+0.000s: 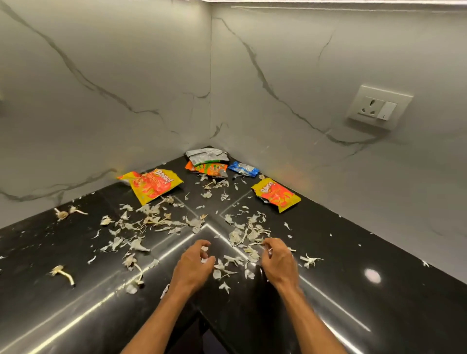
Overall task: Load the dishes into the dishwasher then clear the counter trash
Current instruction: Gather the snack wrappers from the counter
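A: Walls?
B: White marble-look panels w/ grey veins. Left wall (101, 75) & right wall (328, 63) meet at the far corner of the counter (379, 290).
A: Counter itself?
B: Glossy black, L-shaped, bright reflections. White socket plate (380, 107) on right wall; light strip (328, 1) along the top.

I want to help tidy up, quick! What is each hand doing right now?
Left hand: curled, holding white peel scraps.
Right hand: curled over loose peels on the counter; grip cannot be told.
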The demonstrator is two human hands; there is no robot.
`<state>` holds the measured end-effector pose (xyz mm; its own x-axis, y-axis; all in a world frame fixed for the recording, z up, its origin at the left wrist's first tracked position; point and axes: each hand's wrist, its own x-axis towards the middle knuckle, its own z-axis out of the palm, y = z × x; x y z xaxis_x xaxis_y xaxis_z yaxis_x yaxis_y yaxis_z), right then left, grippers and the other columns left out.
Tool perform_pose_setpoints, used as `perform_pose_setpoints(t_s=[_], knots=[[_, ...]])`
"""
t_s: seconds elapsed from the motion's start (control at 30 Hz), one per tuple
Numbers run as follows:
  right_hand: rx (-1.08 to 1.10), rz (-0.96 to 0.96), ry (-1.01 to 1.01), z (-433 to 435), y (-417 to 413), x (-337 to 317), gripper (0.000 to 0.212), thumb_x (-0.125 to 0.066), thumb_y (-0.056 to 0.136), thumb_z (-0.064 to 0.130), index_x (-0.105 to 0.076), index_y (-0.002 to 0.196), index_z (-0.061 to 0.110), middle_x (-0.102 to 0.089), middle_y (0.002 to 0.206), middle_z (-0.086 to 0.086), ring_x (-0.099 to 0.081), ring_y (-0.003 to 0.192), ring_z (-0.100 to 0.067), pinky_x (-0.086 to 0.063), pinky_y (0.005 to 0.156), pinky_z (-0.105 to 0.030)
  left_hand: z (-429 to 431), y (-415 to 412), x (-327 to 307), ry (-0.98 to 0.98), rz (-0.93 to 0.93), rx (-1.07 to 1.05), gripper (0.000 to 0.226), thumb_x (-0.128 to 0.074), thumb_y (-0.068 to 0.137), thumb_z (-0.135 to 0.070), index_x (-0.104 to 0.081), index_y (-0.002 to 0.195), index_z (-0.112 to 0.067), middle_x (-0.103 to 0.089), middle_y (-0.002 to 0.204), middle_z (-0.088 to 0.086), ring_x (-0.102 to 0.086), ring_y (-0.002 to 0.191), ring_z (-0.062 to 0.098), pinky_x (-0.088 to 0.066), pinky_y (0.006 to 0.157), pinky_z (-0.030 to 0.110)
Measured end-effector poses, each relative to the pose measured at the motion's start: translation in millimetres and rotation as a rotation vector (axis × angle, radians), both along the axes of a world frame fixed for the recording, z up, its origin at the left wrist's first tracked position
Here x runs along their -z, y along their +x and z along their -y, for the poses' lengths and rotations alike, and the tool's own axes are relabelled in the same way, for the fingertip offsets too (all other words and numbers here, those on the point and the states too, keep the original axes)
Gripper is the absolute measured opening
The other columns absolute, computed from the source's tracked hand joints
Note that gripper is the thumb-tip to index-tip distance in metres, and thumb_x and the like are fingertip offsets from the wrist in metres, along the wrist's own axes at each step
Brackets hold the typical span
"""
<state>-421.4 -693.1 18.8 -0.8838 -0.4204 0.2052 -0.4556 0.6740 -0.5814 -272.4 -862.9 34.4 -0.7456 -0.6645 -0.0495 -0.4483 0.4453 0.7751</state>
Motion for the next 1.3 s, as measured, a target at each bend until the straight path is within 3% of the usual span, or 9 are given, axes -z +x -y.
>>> perform_pose_setpoints(t_s=[0.2, 0.33, 0.47, 0.6, 0.73, 0.8, 0.9, 1.03, 1.3], knots=[[-0.083, -0.099, 0.223, 25, -71, -19, 0.036, -0.051, 0.088, 0.007, -0.06, 0.122, 0.015, -0.06, 0.116, -0.003, -0.06, 0.103, -0.025, -0.052, 0.081, -0.039, 24, -40, -3, -0.03, 0.003, -0.03, 0.037, -0.061, 0.086, -0.031, -0.053, 0.122, -0.029, -0.058, 0.089, -0.01, -0.06, 0.079, 0.009, -0.054, 0.077, 0.038], [-0.098, -0.076, 0.361, 42, -127, -27, 0.055, -0.061, 0.082, 0.008, -0.048, 0.135, 0.014, -0.049, 0.13, -0.007, -0.051, 0.116, -0.026, -0.05, 0.09, -0.039, 34, -66, -6, -0.039, -0.008, -0.067, 0.035, -0.061, 0.088, -0.027, -0.053, 0.122, -0.027, -0.058, 0.09, -0.006, -0.059, 0.078, 0.011, -0.048, 0.07, 0.031], [-0.086, -0.054, 0.434, 54, -168, -24, 0.064, -0.07, 0.077, 0.011, -0.044, 0.136, 0.013, -0.045, 0.137, -0.009, -0.048, 0.122, -0.028, -0.048, 0.096, -0.039, 41, -86, -2, -0.049, -0.005, -0.098, 0.035, -0.061, 0.088, -0.025, -0.054, 0.121, -0.028, -0.06, 0.09, -0.006, -0.059, 0.076, 0.008, -0.045, 0.067, 0.028], [-0.086, -0.006, 0.542, 63, -195, -11, 0.086, -0.075, 0.079, 0.022, -0.027, 0.15, 0.012, -0.025, 0.157, -0.015, -0.026, 0.145, -0.03, -0.028, 0.117, -0.041, 41, -98, 6, -0.065, -0.008, -0.134, 0.036, -0.063, 0.086, -0.025, -0.055, 0.121, -0.028, -0.06, 0.089, -0.009, -0.059, 0.077, 0.006, -0.045, 0.068, 0.027], [-0.071, 0.035, 0.585, 65, -211, 1, 0.092, -0.069, 0.084, 0.02, -0.011, 0.156, 0.012, -0.013, 0.161, -0.015, -0.011, 0.15, -0.03, -0.015, 0.122, -0.044, 39, -104, 12, -0.036, -0.036, -0.166, 0.034, -0.063, 0.086, -0.026, -0.056, 0.119, -0.03, -0.061, 0.086, -0.01, -0.061, 0.078, 0.008, -0.055, 0.075, 0.036], [-0.056, 0.071, 0.529, 66, -212, 7, 0.081, -0.06, 0.088, 0.013, -0.014, 0.154, 0.009, -0.028, 0.156, -0.017, -0.027, 0.144, -0.032, -0.029, 0.116, -0.044, 38, -104, 13, -0.036, -0.044, -0.17, 0.033, -0.062, 0.086, -0.026, -0.056, 0.118, -0.031, -0.061, 0.084, -0.01, -0.062, 0.076, 0.008, -0.056, 0.074, 0.037], [-0.014, 0.033, 0.463, 66, -205, 12, 0.056, -0.049, 0.092, 0.007, -0.03, 0.145, 0.004, -0.053, 0.135, -0.017, -0.053, 0.122, -0.033, -0.047, 0.093, -0.043, 39, -99, 12, -0.03, -0.043, -0.182, 0.031, -0.061, 0.086, -0.025, -0.056, 0.115, -0.034, -0.061, 0.082, -0.011, -0.063, 0.071, 0.008, -0.057, 0.07, 0.035], [0.034, -0.046, 0.497, 62, -192, 11, 0.023, -0.043, 0.097, 0.007, -0.057, 0.116, 0.007, -0.065, 0.112, -0.012, -0.063, 0.101, -0.029, -0.046, 0.076, -0.036, 42, -91, 10, -0.021, -0.024, -0.185, 0.031, -0.06, 0.086, -0.025, -0.056, 0.116, -0.033, -0.061, 0.084, -0.009, -0.063, 0.068, 0.012, -0.056, 0.067, 0.035], [0.069, -0.084, 0.272, 76, -139, -7, 0.026, -0.036, 0.098, 0.008, -0.061, 0.103, 0.008, -0.069, 0.088, -0.01, -0.065, 0.078, -0.031, -0.039, 0.062, -0.032, 36, -90, -6, 0.043, -0.039, -0.187, 0.025, -0.059, 0.089, -0.027, -0.058, 0.113, -0.029, -0.064, 0.086, -0.007, -0.063, 0.074, 0.011, -0.055, 0.07, 0.033]])
